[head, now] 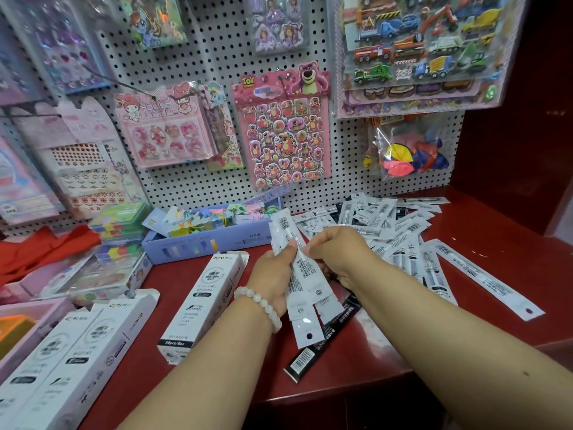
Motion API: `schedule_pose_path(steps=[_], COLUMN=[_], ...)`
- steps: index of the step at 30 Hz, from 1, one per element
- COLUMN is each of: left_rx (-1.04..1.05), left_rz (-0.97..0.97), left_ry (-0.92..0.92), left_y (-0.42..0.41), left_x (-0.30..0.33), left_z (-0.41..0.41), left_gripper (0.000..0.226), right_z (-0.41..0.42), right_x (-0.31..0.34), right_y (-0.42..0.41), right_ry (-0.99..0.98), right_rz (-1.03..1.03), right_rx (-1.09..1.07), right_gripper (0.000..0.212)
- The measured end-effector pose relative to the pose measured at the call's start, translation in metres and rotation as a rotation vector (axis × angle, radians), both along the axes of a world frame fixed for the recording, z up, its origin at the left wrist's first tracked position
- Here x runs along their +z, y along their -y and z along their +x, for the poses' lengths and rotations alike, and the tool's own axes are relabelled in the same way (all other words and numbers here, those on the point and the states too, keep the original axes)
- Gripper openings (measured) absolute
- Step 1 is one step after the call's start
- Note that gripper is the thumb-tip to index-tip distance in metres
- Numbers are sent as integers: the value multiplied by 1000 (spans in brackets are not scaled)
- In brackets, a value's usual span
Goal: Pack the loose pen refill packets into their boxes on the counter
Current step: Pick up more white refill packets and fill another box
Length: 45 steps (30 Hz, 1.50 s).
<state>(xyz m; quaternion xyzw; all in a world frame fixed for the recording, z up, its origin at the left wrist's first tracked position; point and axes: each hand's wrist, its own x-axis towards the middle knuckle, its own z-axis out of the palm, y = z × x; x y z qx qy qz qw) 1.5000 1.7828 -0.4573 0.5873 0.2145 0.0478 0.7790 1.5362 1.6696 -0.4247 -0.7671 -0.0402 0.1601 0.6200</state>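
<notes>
Gathering refill packets into a bundle before boxing

Seen from the head view: holding a small bundle of white packets (pixel 302 274) above the red surface (pixel 356 361), just in front of the body. Left hand (pixel 273 276) curled round the bundle's left edge from the side, a bead bracelet (pixel 260 302) at the wrist. Right hand (pixel 336 254) pinching the bundle near its upper half, fingertips meeting the left thumb. Both grips closed on the same packets.

Long axis of the bundle running from far-left down toward the near-right, hang-hole ends pointing at the body. Lying on its side just left of the left hand, nearly parallel to the bundle: the white box (pixel 203 302), flap open at the far end near the lilac tray (pixel 210 240). Probably the next target, so the bundle would need to swing left and feed in lengthwise; left hand nearer to that box.

Heaped beyond and to the right of the right hand: the loose pile (pixel 393 231), well within its reach. One black packet (pixel 325 342) lying under the bundle on the surface. Two more white boxes (pixel 74 358) at the near left. Most packets apparently still unpacked.
</notes>
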Motion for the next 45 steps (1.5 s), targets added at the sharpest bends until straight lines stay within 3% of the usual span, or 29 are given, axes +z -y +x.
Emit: schedule_pose_path(steps=[7,12,18,21,23,25,28,32,36,40,42,45], left_rx=[37,39,147,133,75,93,187,170,18,-70,-80,-80], left_rz=[-52,-123,-110,-274,-309,-150,112,480,520,507,606,810], left_ry=[46,78,70,31,47,100,294,436,447,452,455,477], left_y=[-12,-9,-7,-4,0,-1,-14,-27,-19,-11,-9,-7], left_x=[-3,-2,-6,-4,0,4,20,28,-2,-16,-18,-15], left_z=[-2,-1,3,6,2,0,2,-2,-10,-16,-15,-13], left_gripper=[15,17,30,42,38,26,14,23,36,44,44,42], right_z=[0,-2,7,-1,-6,-8,-7,-8,-11,-13,-11,-7], right_x=[-2,1,5,-3,-7,-3,12,20,18,22,23,26], right_y=[-2,3,10,3,-1,-1,3,4,-1,0,3,8], right_ry=[76,63,-62,-76,25,147,258,292,398,505,533,563], right_rz=[-188,-128,22,-18,-97,-138,-30,95,-22,-61,-109,-71], right_rx=[51,79,21,80,68,43,-33,30,222,357,353,340], right_gripper=[7,15,10,10,13,20,21,12,22,15,7,14])
